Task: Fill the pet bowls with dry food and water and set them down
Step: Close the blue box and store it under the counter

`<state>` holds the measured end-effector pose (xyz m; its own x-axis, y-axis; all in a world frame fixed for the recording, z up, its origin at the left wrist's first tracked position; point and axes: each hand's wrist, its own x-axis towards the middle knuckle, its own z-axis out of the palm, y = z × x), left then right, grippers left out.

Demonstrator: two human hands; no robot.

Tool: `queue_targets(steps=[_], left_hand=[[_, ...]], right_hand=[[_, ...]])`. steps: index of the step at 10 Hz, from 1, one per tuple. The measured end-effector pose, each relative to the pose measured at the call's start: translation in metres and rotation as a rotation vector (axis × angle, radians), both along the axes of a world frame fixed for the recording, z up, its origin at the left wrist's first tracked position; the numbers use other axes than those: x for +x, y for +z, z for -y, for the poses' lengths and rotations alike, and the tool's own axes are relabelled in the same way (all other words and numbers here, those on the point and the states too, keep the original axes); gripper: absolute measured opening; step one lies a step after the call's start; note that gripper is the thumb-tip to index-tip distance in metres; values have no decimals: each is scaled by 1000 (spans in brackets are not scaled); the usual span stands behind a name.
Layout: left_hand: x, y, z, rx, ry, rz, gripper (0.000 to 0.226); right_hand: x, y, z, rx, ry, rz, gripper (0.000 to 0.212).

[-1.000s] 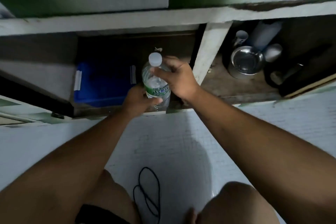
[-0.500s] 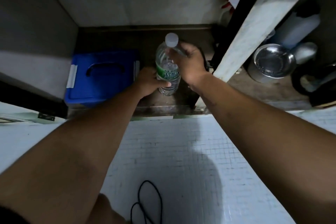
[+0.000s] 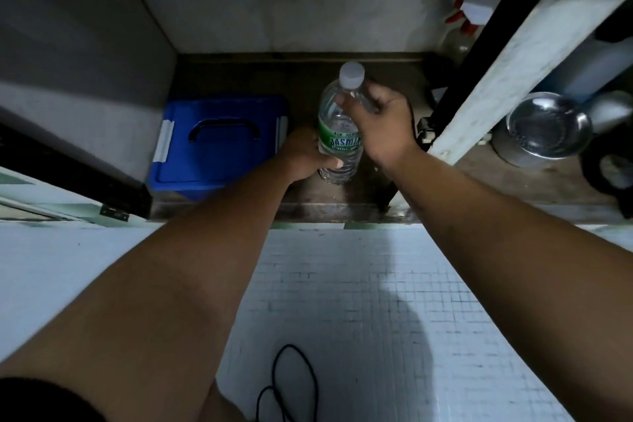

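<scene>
Little has shifted in the last half second: both hands keep the same hold on the water bottle (image 3: 337, 139), and the view has only edged closer into the cupboard.

- Bottle: inside the left compartment, near upright, long axis running from base near the shelf edge up to the white cap (image 3: 351, 75), neck leaning a touch away from the body. Whether the base rests on the shelf, cannot tell.
- Left hand (image 3: 305, 156): fingers wrapped round the lower body, thumb (image 3: 337, 164) across the front below the green label. Forearm reaches straight in.
- Right hand (image 3: 383, 123): fingers clamped on the shoulder and neck, one fingertip (image 3: 341, 100) on the clear plastic. Wrist bent down over the bottle.
- Key relation: cap sits just above the right fingers, along the bottle's axis, still screwed on. Right hand is the nearer one to it.
- Steel bowl (image 3: 546, 127): well to the right of the right fingers, beyond the white divider (image 3: 513, 62), in the next compartment. Looks dry.
- Blue lidded box (image 3: 219, 144): just left of the left fingers.

Judgement: water step barely begun; bottle must come out or be uncapped first.
</scene>
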<state>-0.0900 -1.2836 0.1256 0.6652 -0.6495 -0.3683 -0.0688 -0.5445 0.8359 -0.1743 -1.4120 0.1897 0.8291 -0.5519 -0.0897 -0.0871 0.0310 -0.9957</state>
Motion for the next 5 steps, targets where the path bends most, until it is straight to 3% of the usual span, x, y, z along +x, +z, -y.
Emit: queue_targets(steps=[2, 3, 4, 5], left_hand=[[-24, 35, -12, -71, 118, -42, 74], [-41, 72, -23, -13, 173, -24, 82], [-56, 111, -35, 89, 216, 29, 70], [-76, 155, -42, 157, 221, 90, 60]], right_hand=[[-17, 12, -5, -118, 28, -147, 53], [-36, 30, -15, -219, 82, -421, 91], [-62, 52, -29, -295, 184, -565, 91], [-81, 96, -42, -285, 234, -591, 81]])
